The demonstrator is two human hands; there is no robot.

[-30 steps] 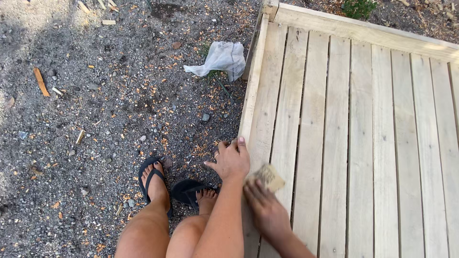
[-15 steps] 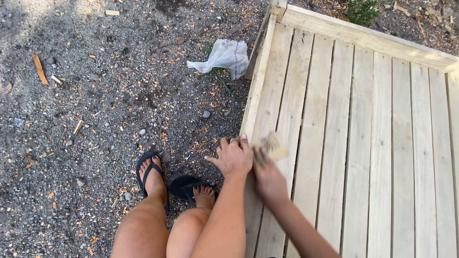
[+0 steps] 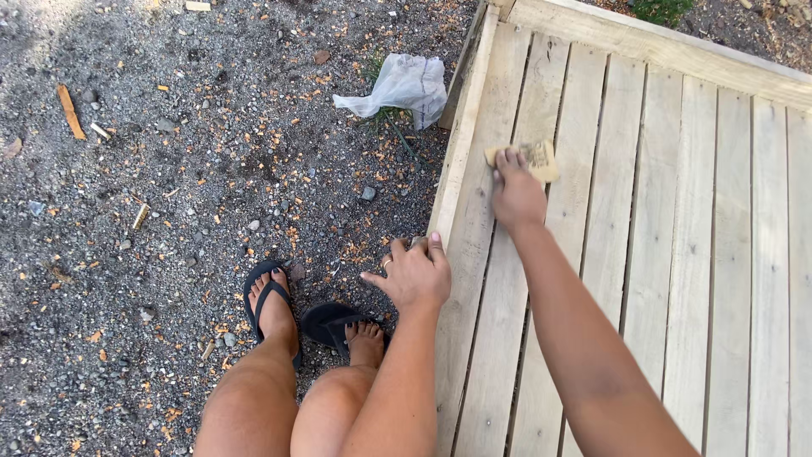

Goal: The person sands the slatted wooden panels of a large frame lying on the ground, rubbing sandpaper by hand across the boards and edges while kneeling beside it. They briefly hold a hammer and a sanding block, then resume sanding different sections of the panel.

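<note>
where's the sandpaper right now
In the head view, the sandpaper lies under the right hand's fingertips on the wooden deck, near its left edge, upper centre.

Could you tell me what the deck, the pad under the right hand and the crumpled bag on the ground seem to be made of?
Deck: pale bare wood, grain and knots showing. Pad under the right hand: probably sandpaper, tan and flat. Bag: thin whitish plastic, translucent and wrinkled.

the right hand [image 3: 516, 193] covers the near part of the sandpaper piece [image 3: 533, 157], so its full outline stays unknown. the wooden deck [image 3: 677, 254] runs off the right and bottom edges. the left hand's [image 3: 414, 278] fingertips hide behind the deck's left edge.
</note>
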